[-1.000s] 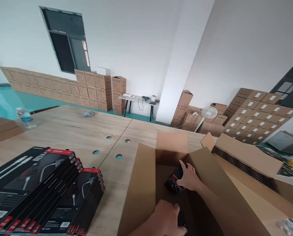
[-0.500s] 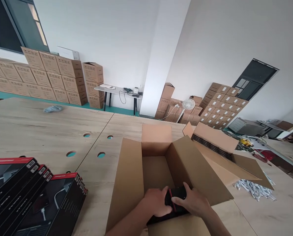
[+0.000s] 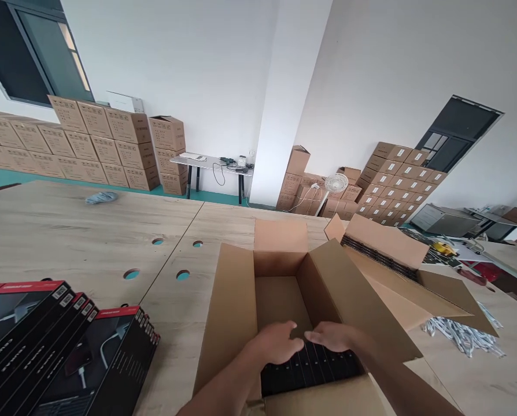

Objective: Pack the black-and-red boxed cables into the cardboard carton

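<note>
A row of black boxes (image 3: 310, 367) is already packed in the carton (image 3: 236, 312), left hand (image 3: 276, 342) and right hand (image 3: 333, 336) laid open-palmed on top, gripping nothing it seems, while stacked boxes (image 3: 59, 346) are left outside.

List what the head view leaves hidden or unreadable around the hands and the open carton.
- Row of black boxes in the open carton: near end hidden by the carton's front wall; how deep they go is unseen.
- Fingertips of left hand and right hand: whether they grip or only press cannot be told.
- Stacked retail boxes: cut by the left and bottom edges; print too small.
</note>
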The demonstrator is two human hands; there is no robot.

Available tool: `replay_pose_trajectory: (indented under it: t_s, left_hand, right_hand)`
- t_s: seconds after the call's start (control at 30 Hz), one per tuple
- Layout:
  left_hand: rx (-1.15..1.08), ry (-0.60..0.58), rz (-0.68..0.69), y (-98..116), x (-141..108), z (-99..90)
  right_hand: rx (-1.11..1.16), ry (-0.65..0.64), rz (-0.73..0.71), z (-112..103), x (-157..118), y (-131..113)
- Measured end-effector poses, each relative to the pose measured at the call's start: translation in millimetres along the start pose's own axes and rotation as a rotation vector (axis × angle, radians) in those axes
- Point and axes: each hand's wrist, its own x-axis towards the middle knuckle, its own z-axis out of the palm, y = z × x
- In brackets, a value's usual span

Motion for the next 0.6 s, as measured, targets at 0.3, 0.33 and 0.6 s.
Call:
replay_pose_trajectory:
  t_s: [0.3,0.33,0.6]
  left_hand:
    - [0.205,0.133,0.082,3.1,-33.4,2.1]
    - [0.212,0.138,0.083,5.6,-34.7,2.7]
    - [-0.163,0.412,0.27,-5.2,-109.3,-11.6]
  right_hand:
    - [0.206,0.015,-0.112,0.6,26.3,19.4]
    - [0.223,0.043,-0.123,-1.2,30.0,19.2]
    - [0.325,0.237,-0.225,-12.4,41.8,-5.0]
